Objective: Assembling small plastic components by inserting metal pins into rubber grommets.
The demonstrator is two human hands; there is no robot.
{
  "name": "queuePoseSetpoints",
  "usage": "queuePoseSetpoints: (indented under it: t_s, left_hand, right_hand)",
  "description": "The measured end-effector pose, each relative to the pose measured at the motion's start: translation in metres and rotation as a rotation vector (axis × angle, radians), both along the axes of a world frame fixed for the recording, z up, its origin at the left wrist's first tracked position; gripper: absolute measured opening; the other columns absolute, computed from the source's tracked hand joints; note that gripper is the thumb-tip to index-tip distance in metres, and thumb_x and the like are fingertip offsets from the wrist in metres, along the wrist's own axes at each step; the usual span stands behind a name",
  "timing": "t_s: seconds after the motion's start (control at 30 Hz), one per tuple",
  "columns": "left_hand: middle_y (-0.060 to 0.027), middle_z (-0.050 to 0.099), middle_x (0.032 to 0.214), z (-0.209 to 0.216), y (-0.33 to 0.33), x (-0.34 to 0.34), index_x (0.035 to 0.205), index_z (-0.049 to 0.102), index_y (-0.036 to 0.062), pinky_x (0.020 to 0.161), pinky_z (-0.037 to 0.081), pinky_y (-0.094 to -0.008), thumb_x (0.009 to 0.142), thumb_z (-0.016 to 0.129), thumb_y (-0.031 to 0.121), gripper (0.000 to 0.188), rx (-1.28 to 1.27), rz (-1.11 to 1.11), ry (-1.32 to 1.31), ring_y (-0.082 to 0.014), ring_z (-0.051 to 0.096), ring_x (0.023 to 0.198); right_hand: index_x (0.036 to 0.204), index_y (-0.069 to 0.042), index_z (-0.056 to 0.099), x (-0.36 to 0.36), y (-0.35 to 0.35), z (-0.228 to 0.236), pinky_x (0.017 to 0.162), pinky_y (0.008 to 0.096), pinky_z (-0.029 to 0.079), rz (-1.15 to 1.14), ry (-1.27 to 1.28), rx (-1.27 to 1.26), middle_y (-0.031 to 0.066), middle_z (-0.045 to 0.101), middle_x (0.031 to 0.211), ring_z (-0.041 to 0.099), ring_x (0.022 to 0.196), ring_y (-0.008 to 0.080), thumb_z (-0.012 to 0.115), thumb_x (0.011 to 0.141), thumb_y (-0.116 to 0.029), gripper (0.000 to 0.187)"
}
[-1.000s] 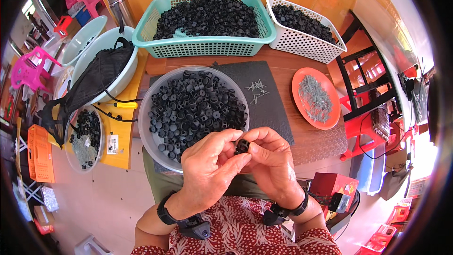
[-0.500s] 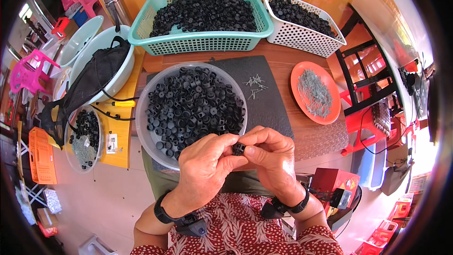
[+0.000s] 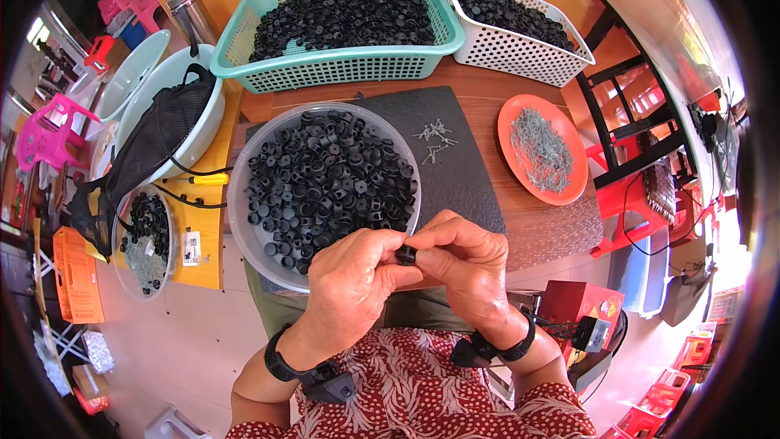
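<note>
My left hand [image 3: 351, 280] and my right hand [image 3: 461, 264] meet at the near edge of the wooden table, fingertips pinched together on one small black plastic part [image 3: 405, 255]. Just beyond them a clear round bowl [image 3: 237, 207] holds several of the same black parts [image 3: 325, 183]. A few small metal pins [image 3: 433, 135] lie on the dark mat [image 3: 459, 175] to the right of the bowl. An orange plate [image 3: 510, 118] with a heap of metal pins sits further right.
A teal basket [image 3: 341, 65] and a white basket [image 3: 520, 61] of black parts stand at the back. At left are pale basins with a black mesh bag [image 3: 154, 142], a smaller bowl of parts [image 3: 145, 240], a yellow board [image 3: 203, 240] and a metal flask [image 3: 188, 10]. Red stools stand at right.
Both hands stay together on the small black part, with only slight finger shifts. The view has shifted a little; the bowl and baskets have not moved.
</note>
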State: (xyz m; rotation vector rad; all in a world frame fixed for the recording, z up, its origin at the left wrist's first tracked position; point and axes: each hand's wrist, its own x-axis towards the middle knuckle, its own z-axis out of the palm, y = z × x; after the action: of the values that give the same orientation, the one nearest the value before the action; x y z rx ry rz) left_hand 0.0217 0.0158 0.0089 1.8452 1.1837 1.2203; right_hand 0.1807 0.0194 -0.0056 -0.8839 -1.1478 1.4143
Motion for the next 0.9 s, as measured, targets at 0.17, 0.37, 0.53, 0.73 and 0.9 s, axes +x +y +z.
queuePoseSetpoints:
  t_s: [0.17,0.37,0.53,0.73,0.9]
  left_hand:
    - [-0.0077,0.055,0.069,-0.003,0.002,0.001,0.091,0.057,0.0014,0.050,0.044,-0.0292,0.066,0.076,0.004,0.031,0.059,-0.020,-0.002,-0.0194,0.055,0.057]
    - [-0.0084,0.055,0.069,-0.005,0.005,0.002,0.093,0.056,0.0024,0.050,0.044,-0.0307,0.067,0.075,0.006,0.032,0.111,-0.026,0.056,-0.0218,0.056,0.058]
    - [-0.0095,0.055,0.069,-0.012,0.008,0.003,0.094,0.054,0.0016,0.049,0.044,-0.0319,0.067,0.076,0.007,0.035,0.198,-0.034,0.086,-0.0240,0.056,0.058]
    - [-0.0092,0.054,0.069,-0.015,0.012,0.000,0.091,0.053,0.0011,0.048,0.043,-0.0318,0.067,0.076,0.008,0.034,0.260,-0.076,0.099,-0.0239,0.054,0.056]
    - [-0.0087,0.053,0.068,-0.015,0.015,-0.003,0.085,0.051,0.0020,0.047,0.042,-0.0316,0.067,0.077,0.009,0.033,0.275,-0.121,0.112,-0.0236,0.054,0.054]
  right_hand:
    - [0.091,-0.001,0.066,-0.003,-0.002,-0.001,0.067,0.0209,0.042,-0.032,-0.020,0.008,0.0023,0.055,0.080,0.052,0.073,0.0083,0.059,0.077,0.012,0.020]
    - [0.091,-0.001,0.066,-0.002,0.000,-0.004,0.067,0.0207,0.042,-0.042,-0.079,0.076,0.0021,0.055,0.080,0.052,0.073,0.0083,0.059,0.077,0.012,0.020]
    - [0.090,-0.001,0.065,-0.004,-0.001,0.001,0.065,0.0203,0.043,-0.062,-0.035,0.052,0.0024,0.055,0.080,0.052,0.072,0.0080,0.058,0.077,0.013,0.020]
    - [0.089,0.000,0.064,-0.004,-0.002,0.001,0.064,0.0204,0.043,-0.063,-0.075,0.062,0.0023,0.054,0.080,0.053,0.071,0.0078,0.057,0.077,0.013,0.019]
    - [0.088,0.000,0.063,-0.006,-0.003,-0.001,0.063,0.0204,0.044,-0.054,-0.049,0.033,0.0027,0.054,0.079,0.053,0.070,0.0078,0.057,0.077,0.013,0.018]
